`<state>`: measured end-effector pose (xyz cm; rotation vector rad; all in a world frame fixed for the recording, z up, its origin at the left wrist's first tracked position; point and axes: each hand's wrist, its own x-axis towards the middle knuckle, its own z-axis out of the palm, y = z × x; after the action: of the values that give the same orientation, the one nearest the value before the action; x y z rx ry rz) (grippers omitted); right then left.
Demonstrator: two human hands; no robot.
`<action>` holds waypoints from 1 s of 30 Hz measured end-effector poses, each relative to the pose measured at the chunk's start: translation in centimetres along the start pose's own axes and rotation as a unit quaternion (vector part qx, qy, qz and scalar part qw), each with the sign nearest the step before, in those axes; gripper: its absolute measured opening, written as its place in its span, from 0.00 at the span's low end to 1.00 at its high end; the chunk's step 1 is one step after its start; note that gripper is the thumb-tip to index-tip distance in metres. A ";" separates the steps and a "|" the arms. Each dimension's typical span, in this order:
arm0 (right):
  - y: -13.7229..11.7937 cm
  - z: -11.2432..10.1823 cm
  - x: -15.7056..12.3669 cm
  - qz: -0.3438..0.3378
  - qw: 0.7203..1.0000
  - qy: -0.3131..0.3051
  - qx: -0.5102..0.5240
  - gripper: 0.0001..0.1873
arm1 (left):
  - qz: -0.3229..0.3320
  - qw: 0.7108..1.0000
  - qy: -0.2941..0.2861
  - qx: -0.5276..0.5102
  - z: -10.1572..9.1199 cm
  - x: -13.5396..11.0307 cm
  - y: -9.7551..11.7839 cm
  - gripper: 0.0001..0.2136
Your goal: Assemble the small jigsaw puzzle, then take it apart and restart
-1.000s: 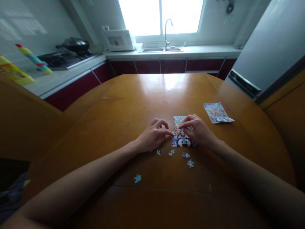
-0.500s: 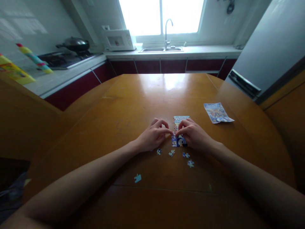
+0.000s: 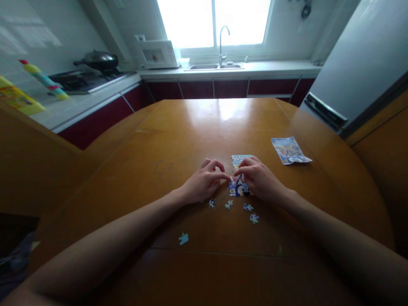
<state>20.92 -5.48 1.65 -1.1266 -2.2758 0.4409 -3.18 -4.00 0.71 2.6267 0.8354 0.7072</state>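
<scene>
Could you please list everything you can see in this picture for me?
table: one, brown wood, fills the foreground
jigsaw: one, multicoloured, partly built, mid-table between the hands
loose pieces: five showing, bluish, nearer than the jigsaw
picture card: one, multicoloured, right of the jigsaw
tap: one, silver, over the sink
microwave: one, white, left of the tap
wok: one, dark, on the hob
fridge: one, grey, far right
left hand: touching the jigsaw's left edge
right hand: resting on the jigsaw
</scene>
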 end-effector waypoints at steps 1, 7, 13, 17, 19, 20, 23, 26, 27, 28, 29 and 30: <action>0.0 0.0 0.0 0.003 1.000 0.007 -0.002 0.20 | 0.000 1.000 -0.001 0.000 0.0 0.0 0.0 0.18; -0.1 0.2 -0.1 -0.005 1.000 -0.015 -0.019 0.21 | -0.005 1.000 -0.006 0.000 -0.1 0.0 0.1 0.18; -0.2 0.2 -0.1 -0.006 0.999 -0.031 -0.028 0.23 | -0.002 1.000 -0.003 0.001 0.0 0.0 0.0 0.18; -0.2 0.1 -0.2 -0.009 0.999 -0.029 -0.028 0.23 | -0.009 1.000 0.010 0.003 0.1 0.0 -0.1 0.17; -0.1 0.1 -0.1 -0.008 0.999 -0.030 -0.028 0.22 | -0.010 1.000 0.013 0.003 0.2 0.0 -0.2 0.17; -0.1 0.1 -0.1 -0.008 0.999 -0.030 -0.027 0.22 | -0.009 1.000 0.013 0.003 0.2 0.0 -0.2 0.17; 0.0 0.2 -0.1 -0.004 0.999 -0.031 -0.021 0.23 | -0.011 1.000 0.007 0.006 0.2 0.0 -0.2 0.17; 0.1 0.2 -0.1 -0.001 0.999 -0.030 -0.014 0.23 | -0.019 1.000 0.001 0.007 0.1 0.1 0.0 0.15; 0.1 0.3 -0.1 0.000 0.999 -0.030 -0.012 0.23 | -0.023 1.000 0.003 0.005 0.0 0.2 0.0 0.14; 0.2 0.3 -0.1 0.000 1.000 -0.030 -0.009 0.23 | -0.027 1.000 0.006 0.003 0.0 0.2 0.1 0.14; 0.2 0.3 -0.1 0.000 1.000 -0.028 -0.007 0.23 | -0.029 1.000 0.009 0.001 0.0 0.2 0.1 0.13; 0.3 0.3 -0.2 0.000 1.000 -0.028 -0.005 0.23 | -0.030 0.999 0.011 0.000 -0.1 0.2 0.1 0.13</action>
<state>20.98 -5.46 1.25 -1.1319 -2.3297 0.4659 -3.00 -3.94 0.89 2.5873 0.9157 0.7209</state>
